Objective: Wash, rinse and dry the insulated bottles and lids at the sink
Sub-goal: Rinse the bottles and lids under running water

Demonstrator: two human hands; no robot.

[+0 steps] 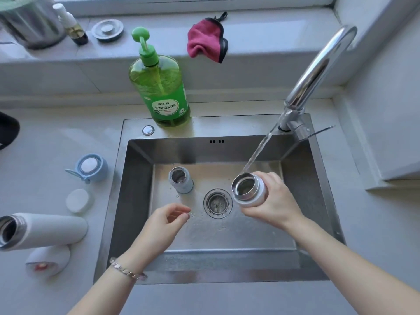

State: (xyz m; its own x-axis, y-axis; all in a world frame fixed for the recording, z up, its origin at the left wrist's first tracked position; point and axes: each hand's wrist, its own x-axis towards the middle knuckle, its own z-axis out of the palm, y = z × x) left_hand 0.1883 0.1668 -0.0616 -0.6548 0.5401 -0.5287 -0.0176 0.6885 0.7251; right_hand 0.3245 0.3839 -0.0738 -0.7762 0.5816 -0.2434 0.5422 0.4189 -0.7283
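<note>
Steel sink [136,201] holds a pale blue bottle [181,180] standing upright, mouth open, just left of the drain [217,203]. The right grip [272,201] is wrapped round a white bottle [250,189], tilted so its mouth meets the stream falling from the tap [318,64]. This looks like filling or rinsing, with most of the task still to do. The left grip [166,221] hangs over the basin with fingers loosely curled, grasping nothing. On the desk [45,144] to the left a larger white bottle [45,230] lies on its side near what look like three lids: a blue lid [91,168], a round white lid [79,200] and a white lid with a red mark [47,260]. The stream lands close to the rim, so water may spray off the steel lip onto the desk. The wet, smooth body, held one-handed, could slip and strike the standing bottle. The bottle lying down could roll along the desk
</note>
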